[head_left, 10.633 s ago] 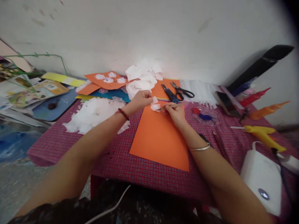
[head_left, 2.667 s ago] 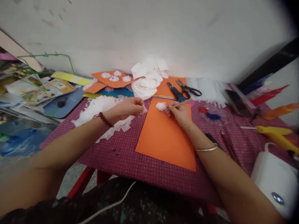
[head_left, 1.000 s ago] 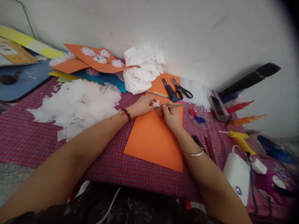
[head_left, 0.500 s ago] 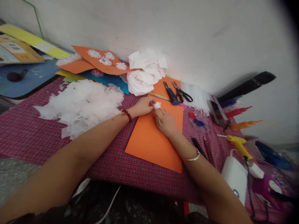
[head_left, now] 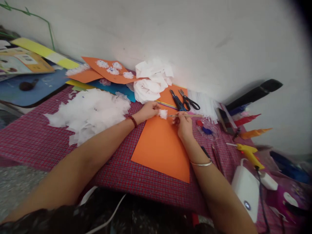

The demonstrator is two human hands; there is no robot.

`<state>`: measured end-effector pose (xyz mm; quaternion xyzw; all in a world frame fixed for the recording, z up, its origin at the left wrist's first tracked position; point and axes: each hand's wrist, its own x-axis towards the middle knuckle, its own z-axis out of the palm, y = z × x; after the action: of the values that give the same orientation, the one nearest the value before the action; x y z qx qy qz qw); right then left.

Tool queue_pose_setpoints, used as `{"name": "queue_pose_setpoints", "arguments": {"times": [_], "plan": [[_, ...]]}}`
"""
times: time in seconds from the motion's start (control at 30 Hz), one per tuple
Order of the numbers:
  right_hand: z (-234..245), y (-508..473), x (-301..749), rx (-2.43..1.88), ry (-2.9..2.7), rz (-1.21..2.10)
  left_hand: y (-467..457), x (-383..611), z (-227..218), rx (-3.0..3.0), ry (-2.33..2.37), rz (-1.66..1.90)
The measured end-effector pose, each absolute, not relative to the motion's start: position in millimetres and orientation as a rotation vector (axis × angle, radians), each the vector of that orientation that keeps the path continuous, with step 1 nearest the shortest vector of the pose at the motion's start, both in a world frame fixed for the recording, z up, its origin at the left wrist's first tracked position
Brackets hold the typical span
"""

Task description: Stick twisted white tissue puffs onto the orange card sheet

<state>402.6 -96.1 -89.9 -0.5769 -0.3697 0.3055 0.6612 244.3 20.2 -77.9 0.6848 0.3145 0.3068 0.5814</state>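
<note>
A small frilly piece of white tissue paper (head_left: 163, 113) is at the fingertips of my left hand (head_left: 149, 110), which pinches its left edge over the top of an orange paper sheet (head_left: 158, 148). My right hand (head_left: 184, 126) grips a thin wooden stick (head_left: 193, 115), held roughly level, its left tip touching or very close to the tissue piece. What kind of stick it is, I cannot make out. To the left of my left forearm lies a large loose heap of white tissue pieces (head_left: 87, 112).
Behind my hands are a blue cutter (head_left: 177, 100), black-handled scissors (head_left: 192, 103) and crumpled white cloth or paper (head_left: 148, 89). Orange paper with white tufts (head_left: 114, 73) leans at the back left. A yellow glue gun (head_left: 248, 152) and a white power bank (head_left: 246, 188) lie on the right.
My right hand has moved right, away from my left fingers, and the wooden stick now shows lying level. The tissue piece looks more spread out. The view has shifted slightly.
</note>
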Motion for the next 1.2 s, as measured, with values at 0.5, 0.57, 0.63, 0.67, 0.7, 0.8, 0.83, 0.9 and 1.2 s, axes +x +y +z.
{"name": "queue_pose_setpoints", "arguments": {"times": [0.5,0.57,0.63,0.67,0.7,0.8,0.83,0.9,1.2], "plan": [[-106,-88,407,-1.282,-0.974,0.677,-40,92,5,2.384,0.919,0.204],[-105,-88,406,-1.297,-0.975,0.664,-57,74,-16,2.655,0.948,0.144],[-102,-90,403,-1.308,-0.975,0.66,-70,65,-31,2.859,0.946,0.029],[-101,-90,402,-1.311,-0.975,0.658,-73,64,-36,2.931,0.93,-0.024],[-100,-90,402,-1.312,-0.975,0.658,-75,63,-39,2.984,0.908,-0.061],[-99,-91,401,-1.316,-0.968,0.664,-70,65,-39,3.004,0.866,-0.034],[-99,-91,401,-1.314,-0.968,0.669,-65,66,-38,2.949,0.889,0.034],[-98,-92,401,-1.303,-0.973,0.682,-55,66,-33,2.725,0.997,0.226],[-92,-94,397,-1.228,-0.984,0.735,-51,83,-13,2.064,0.988,0.332]]}}
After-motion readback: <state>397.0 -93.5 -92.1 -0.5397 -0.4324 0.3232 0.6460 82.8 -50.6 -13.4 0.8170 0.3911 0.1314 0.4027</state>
